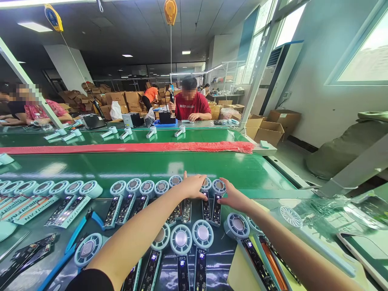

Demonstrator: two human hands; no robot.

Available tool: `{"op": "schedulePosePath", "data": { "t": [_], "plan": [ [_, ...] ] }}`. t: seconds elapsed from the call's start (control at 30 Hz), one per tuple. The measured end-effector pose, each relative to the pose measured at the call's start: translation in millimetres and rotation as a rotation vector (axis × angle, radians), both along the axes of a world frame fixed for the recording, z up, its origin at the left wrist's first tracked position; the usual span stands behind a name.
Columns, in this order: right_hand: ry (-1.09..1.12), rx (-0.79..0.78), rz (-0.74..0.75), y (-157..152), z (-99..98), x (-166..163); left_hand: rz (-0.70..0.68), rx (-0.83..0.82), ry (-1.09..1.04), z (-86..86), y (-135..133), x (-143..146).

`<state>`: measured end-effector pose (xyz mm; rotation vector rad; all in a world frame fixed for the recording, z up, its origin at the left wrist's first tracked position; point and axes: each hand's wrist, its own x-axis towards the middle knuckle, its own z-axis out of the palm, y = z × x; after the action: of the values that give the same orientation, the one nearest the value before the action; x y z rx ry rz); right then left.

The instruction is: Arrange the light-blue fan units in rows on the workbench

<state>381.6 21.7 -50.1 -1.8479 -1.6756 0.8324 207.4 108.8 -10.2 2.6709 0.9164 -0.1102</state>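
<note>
Light-blue handheld fans with round grilles and bare circuit boards in their handles stand in a row along the bench's far edge. My left hand (pixel 194 187) curls its thumb and fingers around the left side of one handheld fan (pixel 206 206). Against it stands a second handheld fan (pixel 217 210), gripped from the right between the thumb and fingers of my right hand (pixel 235 197). Small lit digits show on both boards. Closer to me lie more fans, among them one with a lit display (pixel 201 258). My left forearm hides part of the row.
Blue-handled pliers (pixel 72 238) and loose circuit boards (pixel 30 254) lie at left. Yellow sheets (pixel 238 270) lie under fans at right, near a closed fan (pixel 321 242). Beyond runs a green conveyor (pixel 145 163) with a red strip (pixel 127 148). A co-worker (pixel 192 103) sits opposite.
</note>
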Motion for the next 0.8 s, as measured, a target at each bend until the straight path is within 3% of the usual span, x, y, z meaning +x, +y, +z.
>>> {"op": "schedulePosePath", "data": {
  "t": [0.53,0.67,0.8],
  "plan": [
    [-0.072,0.035,-0.001,1.9,-0.4,-1.9,0.006,0.058,0.011,-4.0,-1.4,-2.5],
    [-0.147,0.121,-0.003,-7.7,18.1,4.9,-0.006,0.158,-0.072,5.8,-17.7,-5.4],
    [-0.235,0.274,0.016,-49.5,45.6,35.3,-0.056,0.23,-0.197,30.3,-60.7,-15.0]
  ]
}}
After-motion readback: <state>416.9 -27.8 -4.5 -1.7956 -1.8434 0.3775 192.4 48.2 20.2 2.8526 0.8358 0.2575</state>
